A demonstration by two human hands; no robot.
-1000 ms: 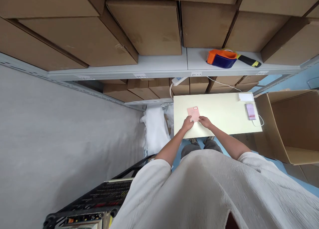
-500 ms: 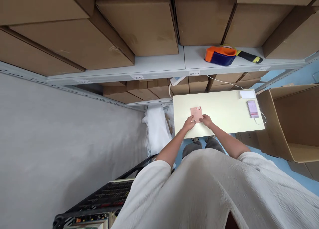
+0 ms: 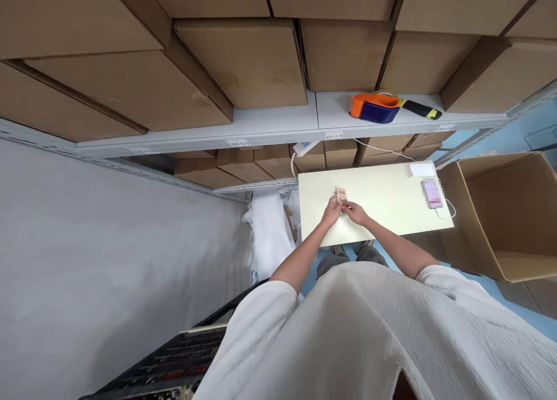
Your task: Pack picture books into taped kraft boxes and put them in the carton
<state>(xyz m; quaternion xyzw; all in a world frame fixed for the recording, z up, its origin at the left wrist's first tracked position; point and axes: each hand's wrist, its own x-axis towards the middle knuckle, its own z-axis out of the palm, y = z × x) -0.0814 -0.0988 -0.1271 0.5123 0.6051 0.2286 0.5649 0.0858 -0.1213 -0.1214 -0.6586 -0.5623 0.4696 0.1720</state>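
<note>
Both my hands meet over the pale table, around a small pink booklet-like item [image 3: 341,192]. It looks narrow from here, with a small dark patch on its upper part; my fingers cover its lower part. My left hand [image 3: 332,211] is closed on its left side, with the fingers wrapped around the edge. From the right, my right hand [image 3: 354,212] pinches at its lower end, fingertips touching those of the left hand. I cannot make out its exact kind.
A blurred phone [image 3: 432,193] and a white box [image 3: 422,169] lie at the right of the table [image 3: 391,208]. Beyond is a shelf with cartons [image 3: 243,60], an orange tape dispenser [image 3: 375,108] and a black-yellow cutter [image 3: 421,108]. An open carton [image 3: 478,214] stands right, a black crate [image 3: 174,353] lower left.
The pink item has gone from lying broad and flat, with a red-outlined mark showing, to a narrower view. My right hand has moved in against my left. The camera view has shifted slightly.
</note>
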